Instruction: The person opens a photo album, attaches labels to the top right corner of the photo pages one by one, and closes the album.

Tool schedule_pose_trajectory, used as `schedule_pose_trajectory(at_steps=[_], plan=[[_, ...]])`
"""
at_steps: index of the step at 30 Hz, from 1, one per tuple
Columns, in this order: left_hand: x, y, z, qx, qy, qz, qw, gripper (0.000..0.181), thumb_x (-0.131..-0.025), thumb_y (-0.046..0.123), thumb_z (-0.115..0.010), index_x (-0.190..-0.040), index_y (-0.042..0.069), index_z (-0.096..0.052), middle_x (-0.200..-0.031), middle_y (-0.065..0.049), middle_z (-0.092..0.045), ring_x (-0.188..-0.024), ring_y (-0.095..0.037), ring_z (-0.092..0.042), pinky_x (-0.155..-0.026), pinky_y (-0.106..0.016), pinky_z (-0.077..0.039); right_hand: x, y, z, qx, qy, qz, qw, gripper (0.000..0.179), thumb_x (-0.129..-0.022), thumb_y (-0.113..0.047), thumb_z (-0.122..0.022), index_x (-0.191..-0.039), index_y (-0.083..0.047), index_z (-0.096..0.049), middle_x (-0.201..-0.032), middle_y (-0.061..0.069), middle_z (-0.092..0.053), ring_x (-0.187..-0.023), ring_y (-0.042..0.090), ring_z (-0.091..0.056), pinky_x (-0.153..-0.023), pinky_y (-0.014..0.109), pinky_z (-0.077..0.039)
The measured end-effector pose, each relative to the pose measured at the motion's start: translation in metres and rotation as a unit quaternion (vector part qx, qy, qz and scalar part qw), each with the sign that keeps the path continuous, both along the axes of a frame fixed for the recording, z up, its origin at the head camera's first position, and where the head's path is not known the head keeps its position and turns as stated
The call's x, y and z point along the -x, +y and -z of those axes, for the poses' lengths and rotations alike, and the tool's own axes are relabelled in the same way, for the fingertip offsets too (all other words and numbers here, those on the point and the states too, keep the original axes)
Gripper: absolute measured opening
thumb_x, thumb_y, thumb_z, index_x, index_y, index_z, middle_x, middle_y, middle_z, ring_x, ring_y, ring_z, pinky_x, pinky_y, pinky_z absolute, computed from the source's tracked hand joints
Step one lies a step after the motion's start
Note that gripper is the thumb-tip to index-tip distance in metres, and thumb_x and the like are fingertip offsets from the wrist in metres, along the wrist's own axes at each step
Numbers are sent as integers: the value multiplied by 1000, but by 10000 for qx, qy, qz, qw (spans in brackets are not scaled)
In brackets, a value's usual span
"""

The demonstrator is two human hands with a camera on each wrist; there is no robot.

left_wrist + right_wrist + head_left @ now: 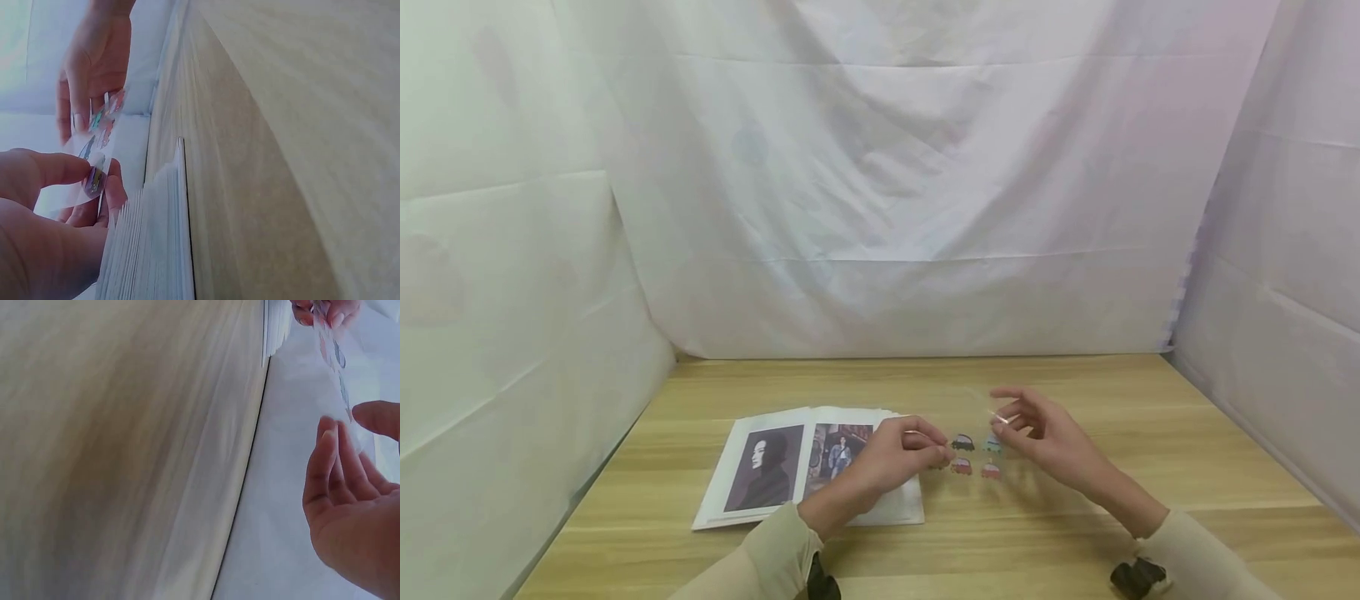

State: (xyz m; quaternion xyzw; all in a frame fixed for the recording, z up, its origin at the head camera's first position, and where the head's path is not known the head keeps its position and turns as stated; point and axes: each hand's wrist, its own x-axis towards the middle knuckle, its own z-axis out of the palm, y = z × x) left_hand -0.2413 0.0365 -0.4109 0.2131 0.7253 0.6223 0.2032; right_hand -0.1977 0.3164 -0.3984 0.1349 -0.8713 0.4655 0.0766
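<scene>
A clear sticker sheet (962,443) printed with several small cartoon cars is held up over the table between both hands. My left hand (895,454) pinches its left part; in the left wrist view the thumb presses on a car sticker (95,180), with fingers behind. At the opposite edge, my right hand (1048,437) holds the sheet between thumb and fingers, its index finger reaching out above. Beneath and beside the left hand lies an open photo book (912,500), partly covered by that hand and forearm.
The book's left page carries a dark portrait photo (763,468), the right page a picture of a standing person (839,457). A wood-grain table (1075,379) supports it. White cloth (880,208) hangs at the back and both sides.
</scene>
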Motion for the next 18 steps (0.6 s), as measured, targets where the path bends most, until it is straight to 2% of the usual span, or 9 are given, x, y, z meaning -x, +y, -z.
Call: schedule_pose_trajectory(at_steps=[3, 5, 8, 11, 12, 14, 18], plan=[[0, -1, 2, -47, -47, -40, 10000, 19, -99, 21, -79, -113, 10, -75, -105, -6, -85, -98, -15, -77, -98, -42, -60, -2, -7, 0, -566, 635, 357, 9957, 61, -104, -23, -75, -158, -11, -48, -138, 18, -68, -114, 24, -69, -83, 34, -63], [-1, -1, 2, -72, -52, -51, 9999, 19, -100, 20, -78, -115, 10, -75, -106, -6, -84, -100, -15, -76, -98, -41, -59, -4, -12, 0, -1135, 1267, 588, 9837, 69, -102, -23, -78, -161, -10, -44, -148, 18, -62, -125, 31, -63, -92, 44, -62], [-1, -2, 3, -129, -83, -53, 9999, 20, -101, 20, -77, -117, 9, -74, -108, -6, -84, -102, -15, -77, -100, -42, -59, -7, -21, -2, -1927, 2333, 721, 9504, 74, -95, -21, -84, -158, -6, -48, -157, 19, -54, -138, 40, -54, -108, 61, -52], [-1, -3, 3, -230, -137, -18, 9996, 21, -102, 21, -76, -118, 8, -73, -110, -6, -84, -104, -17, -77, -103, -46, -60, -10, -33, -4, -2520, 3150, 558, 9133, 60, -88, -21, -89, -141, -7, -65, -154, 18, -58, -141, 43, -53, -113, 67, -43], [-1, -3, 4, -271, -154, -2, 9995, 21, -102, 21, -76, -119, 8, -73, -110, -6, -84, -104, -18, -77, -104, -47, -60, -11, -37, -4, -2643, 3307, 478, 9047, 54, -86, -23, -90, -134, -9, -70, -151, 15, -61, -139, 42, -55, -111, 64, -44], [0, -4, 4, -358, -175, 32, 9992, 22, -103, 21, -75, -120, 8, -72, -111, -7, -84, -105, -19, -77, -105, -48, -59, -13, -45, -4, -2828, 3462, 335, 8939, 43, -84, -27, -93, -121, -15, -75, -142, 9, -68, -132, 36, -61, -104, 59, -47], [0, -5, 5, -558, -178, 112, 9982, 26, -103, 22, -76, -123, 7, -71, -114, -8, -84, -108, -20, -78, -108, -47, -58, -16, -56, -2, -3066, 3442, 349, 8867, 36, -83, -34, -94, -112, -20, -78, -126, -2, -75, -121, 23, -66, -93, 45, -48]])
